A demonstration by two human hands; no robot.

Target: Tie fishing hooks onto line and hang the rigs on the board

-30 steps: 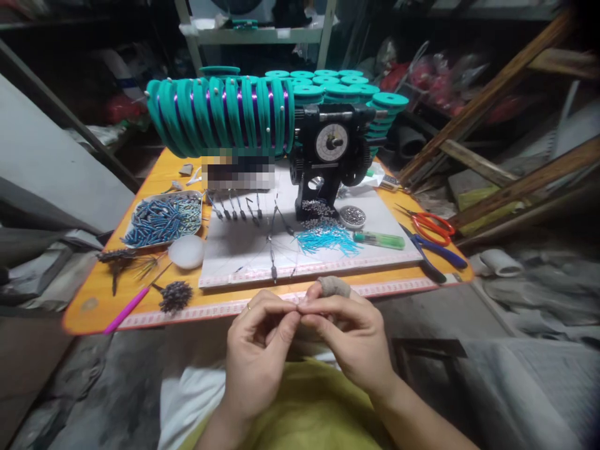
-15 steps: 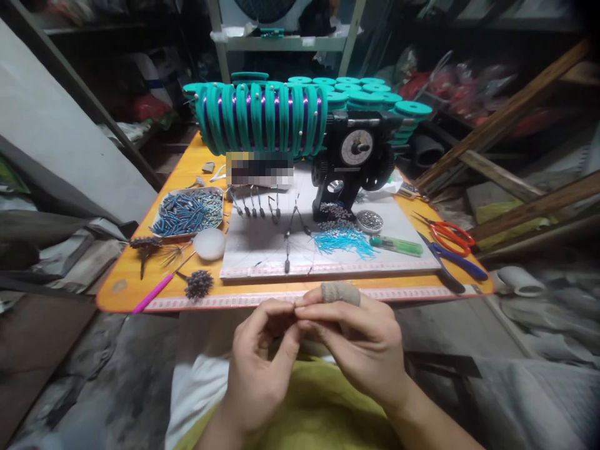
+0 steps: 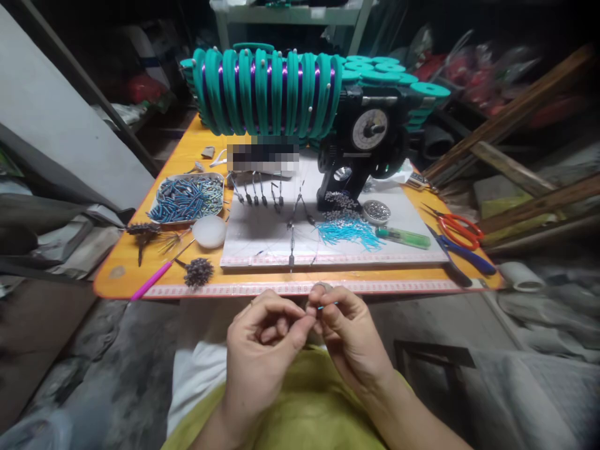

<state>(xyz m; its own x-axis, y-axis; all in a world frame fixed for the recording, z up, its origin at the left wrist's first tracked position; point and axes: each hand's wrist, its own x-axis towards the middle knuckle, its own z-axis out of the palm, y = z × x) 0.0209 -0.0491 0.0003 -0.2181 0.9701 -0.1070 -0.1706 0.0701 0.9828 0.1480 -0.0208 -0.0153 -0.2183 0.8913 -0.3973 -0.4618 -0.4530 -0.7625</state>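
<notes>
My left hand [image 3: 267, 340] and my right hand [image 3: 354, 334] meet fingertip to fingertip, just in front of the table's near edge. A thin bright-blue piece [image 3: 321, 307] shows between the pinched fingers of my right hand, whose wrapped finger points towards the left hand. My left thumb and forefinger are pressed together; whatever lies between them is too small to make out. Beyond the hands, dark weighted rigs [image 3: 291, 257] with fine line lie on a white board [image 3: 253, 250]. A pile of similar blue pieces [image 3: 349, 232] is on that board.
A black winder [image 3: 370, 131] carries teal foam spools [image 3: 262, 94]. At left are a tray of blue sinkers [image 3: 187, 199], a white round lid [image 3: 209, 232] and a pink-handled tool [image 3: 152, 280]. Red-handled scissors [image 3: 459, 230], blue-handled pliers [image 3: 469, 255] and a green cutter [image 3: 403, 237] lie right.
My right hand has turned, its fingers now more upright, and the blue piece has come into sight. The left hand stays pinched beside it. The whole view has tilted down slightly.
</notes>
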